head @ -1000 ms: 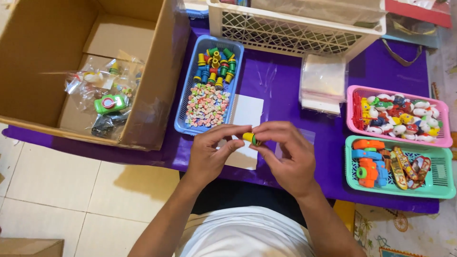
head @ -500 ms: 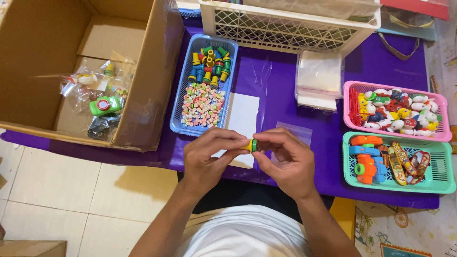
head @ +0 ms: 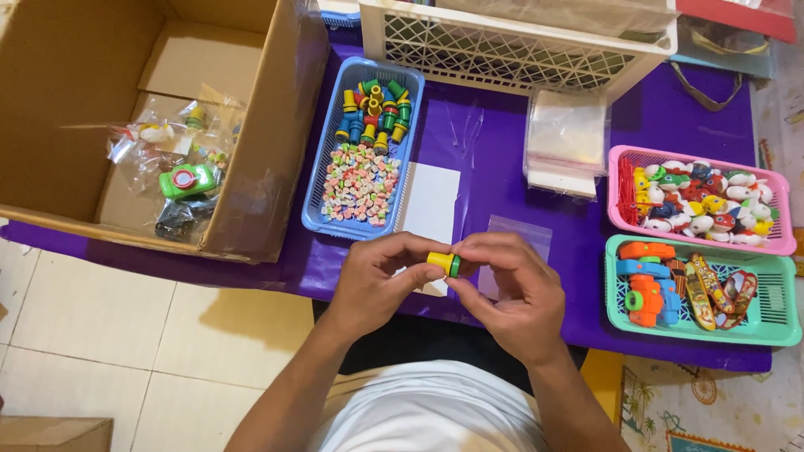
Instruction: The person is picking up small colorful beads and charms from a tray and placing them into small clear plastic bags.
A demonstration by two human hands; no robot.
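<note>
Pinching a small yellow-and-green toy piece (head: 443, 263) between them at lower centre of the frame, the left hand (head: 373, 283) and right hand (head: 509, 293) close fingertips on its ends above the purple counter (head: 494, 180). Grip looks slight; it could slip and roll off the counter's near edge.

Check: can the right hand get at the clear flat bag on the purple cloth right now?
Probably yes. The clear bag lies flat just beyond the right hand, nothing on it or between. But both hands pinch the small yellow-and-green toy, so the left hand must take it first.
</note>
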